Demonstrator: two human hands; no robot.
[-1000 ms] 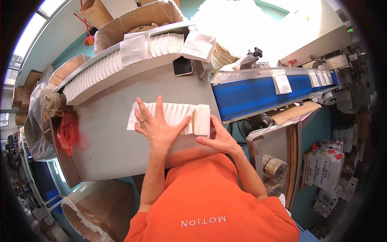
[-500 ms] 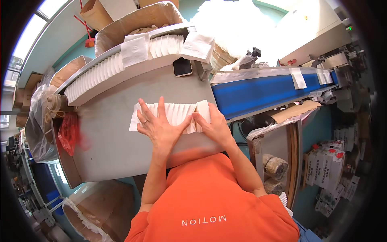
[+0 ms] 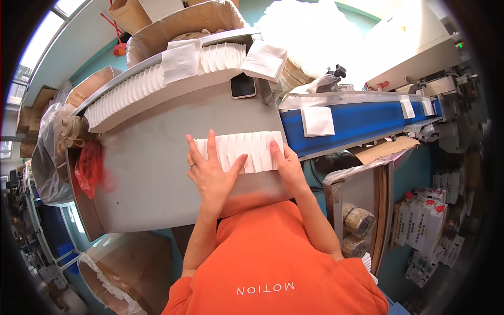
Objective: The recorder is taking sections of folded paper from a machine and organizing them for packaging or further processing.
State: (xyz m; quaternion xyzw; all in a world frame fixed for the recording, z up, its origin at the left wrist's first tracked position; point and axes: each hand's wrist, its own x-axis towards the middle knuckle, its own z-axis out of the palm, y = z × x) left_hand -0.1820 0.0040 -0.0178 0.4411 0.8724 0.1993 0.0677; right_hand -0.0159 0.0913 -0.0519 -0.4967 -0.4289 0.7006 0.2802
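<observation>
A row of white paper napkins [image 3: 251, 146], standing on edge and packed close, lies across the grey metal table [image 3: 152, 173] in front of me. My left hand [image 3: 211, 170] grips its left part with fingers spread wide, the thumb on the near side and the index finger at the far edge. My right hand [image 3: 289, 164] clasps the right end, its thumb on top; some of its fingers are hidden. Both hands squeeze the row between them. To the right, a folded white napkin stack [image 3: 318, 121] lies on the blue conveyor belt [image 3: 357, 119].
Along the table's far edge runs a long row of napkins [image 3: 128, 94], with a phone [image 3: 243, 86] beside it. Cardboard boxes [image 3: 134, 262] stand around the table. A red plastic bag [image 3: 89, 168] hangs at the left edge. Wrapped rolls [image 3: 359, 219] lie at right.
The napkin row has become shorter and more even, its slanting left end drawn in. My right thumb has shifted rightward along it. A napkin stack has appeared at the belt's near end.
</observation>
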